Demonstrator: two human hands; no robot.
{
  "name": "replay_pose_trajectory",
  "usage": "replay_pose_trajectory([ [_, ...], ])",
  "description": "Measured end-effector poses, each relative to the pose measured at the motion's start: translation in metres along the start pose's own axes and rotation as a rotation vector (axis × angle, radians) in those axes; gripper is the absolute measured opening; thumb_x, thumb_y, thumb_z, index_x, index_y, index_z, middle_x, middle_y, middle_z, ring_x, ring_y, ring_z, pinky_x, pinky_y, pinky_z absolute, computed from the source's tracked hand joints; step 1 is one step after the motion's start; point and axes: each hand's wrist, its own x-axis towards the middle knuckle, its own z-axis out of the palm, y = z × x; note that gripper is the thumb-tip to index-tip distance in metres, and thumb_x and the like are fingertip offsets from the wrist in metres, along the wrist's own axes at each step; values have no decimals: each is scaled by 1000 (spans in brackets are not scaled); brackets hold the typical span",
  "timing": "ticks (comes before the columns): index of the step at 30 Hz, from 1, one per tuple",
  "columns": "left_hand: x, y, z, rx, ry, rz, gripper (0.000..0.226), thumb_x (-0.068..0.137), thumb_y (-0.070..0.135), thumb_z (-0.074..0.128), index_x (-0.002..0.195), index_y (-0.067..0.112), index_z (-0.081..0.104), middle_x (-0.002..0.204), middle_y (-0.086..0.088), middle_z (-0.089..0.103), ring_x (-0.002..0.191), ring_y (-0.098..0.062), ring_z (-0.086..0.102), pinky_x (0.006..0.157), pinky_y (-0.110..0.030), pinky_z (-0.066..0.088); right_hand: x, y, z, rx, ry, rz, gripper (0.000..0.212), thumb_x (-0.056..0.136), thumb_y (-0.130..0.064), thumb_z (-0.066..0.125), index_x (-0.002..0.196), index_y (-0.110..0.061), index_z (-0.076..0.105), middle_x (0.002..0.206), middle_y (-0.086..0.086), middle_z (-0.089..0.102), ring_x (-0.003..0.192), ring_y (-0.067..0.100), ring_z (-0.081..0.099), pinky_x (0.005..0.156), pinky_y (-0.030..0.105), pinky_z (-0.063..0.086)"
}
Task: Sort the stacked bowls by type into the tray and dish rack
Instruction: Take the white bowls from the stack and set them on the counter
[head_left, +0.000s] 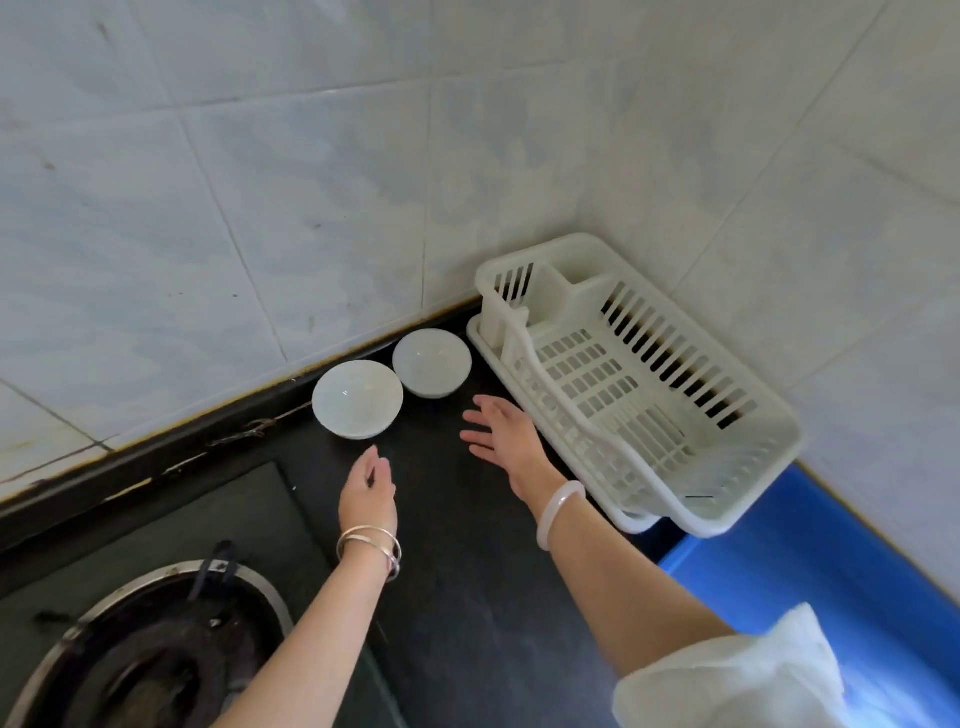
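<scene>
While both hands hover over the dark counter (447, 561) holding nothing, the left hand (369, 493) has its fingers loosely bent just short of the left bowl (357, 399). The right hand (498, 431) has its fingers spread straight, palm turned leftward, close beside the rack (639, 374). Both white bowls stand upright side by side along the tiled wall (311, 208), touched by neither hand, the right bowl (432, 362) just beside the tray (475, 332), which carries the slatted rack in the corner; a burner (150, 660) lies at lower left.
</scene>
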Motion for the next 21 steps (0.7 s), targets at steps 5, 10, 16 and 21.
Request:
replay_pose_trajectory([
  [5, -83, -11, 12, 374, -351, 164, 26, 93, 13, 47, 111, 14, 65, 117, -8, 65, 109, -23, 61, 99, -41, 47, -82, 19, -57, -178, 33, -117, 21, 100, -26, 41, 108, -24, 60, 103, -2, 69, 87, 12, 68, 79, 26, 54],
  [10, -174, -36, 39, 673, -641, 276, 23, 92, 22, 49, 105, 24, 68, 99, 8, 67, 89, -7, 61, 77, -13, 42, -176, 73, -133, -249, 263, -140, 25, 95, -20, 45, 86, -35, 62, 87, -7, 71, 69, 7, 67, 63, 19, 48],
  [16, -261, -84, 63, 879, -874, 375, 25, 90, 25, 52, 111, 23, 64, 109, 4, 69, 95, -10, 63, 80, -14, 42, -262, 159, -204, -475, 576, 8, 21, 92, -21, 48, 95, -30, 67, 96, -3, 70, 82, 18, 65, 72, 26, 51],
  [21, -299, -119, 70, 1030, -953, 415, 29, 87, 26, 56, 117, 27, 58, 117, 6, 61, 96, -9, 57, 84, -22, 45, -308, 212, -226, -569, 685, 60, 22, 92, -13, 52, 108, -20, 65, 113, 3, 64, 95, 22, 62, 80, 28, 47],
])
